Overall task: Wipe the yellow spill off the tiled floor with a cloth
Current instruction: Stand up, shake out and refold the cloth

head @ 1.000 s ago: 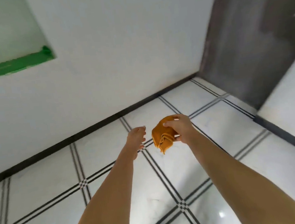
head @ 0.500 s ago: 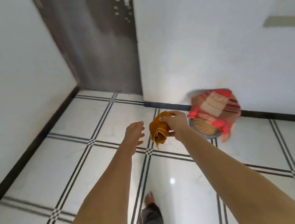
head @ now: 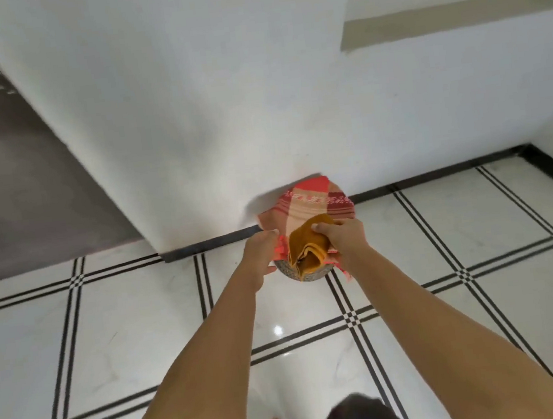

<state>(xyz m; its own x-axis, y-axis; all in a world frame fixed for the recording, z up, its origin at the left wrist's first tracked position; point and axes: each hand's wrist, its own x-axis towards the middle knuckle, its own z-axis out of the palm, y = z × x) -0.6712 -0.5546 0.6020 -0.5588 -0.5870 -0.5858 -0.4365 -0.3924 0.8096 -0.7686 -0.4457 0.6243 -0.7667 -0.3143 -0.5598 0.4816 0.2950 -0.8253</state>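
The cloth, a bunched mustard-orange rag, is pinched in my right hand, thumb and fingers closed over its upper fold while the loose folds hang down and toward me. It sits in front of a woven basket draped with a red-and-tan patterned fabric, which stands against the white wall at the black skirting. Taking that basket as my landmark, my left hand is at its left edge, fingers loosely curled and holding nothing I can make out; whether it touches the fabric I cannot tell.

No yellow spill shows anywhere on the tiled floor around the basket; the glossy white tiles with their black double lines look clean on both sides of it and on the side toward me. So I judge the wiping has not begun, and the spill must lie outside this view. The right hand already carries the cloth, so it would lead; the cloth's long axis runs downward from the grip, ready to be lowered flat once I find the stain.
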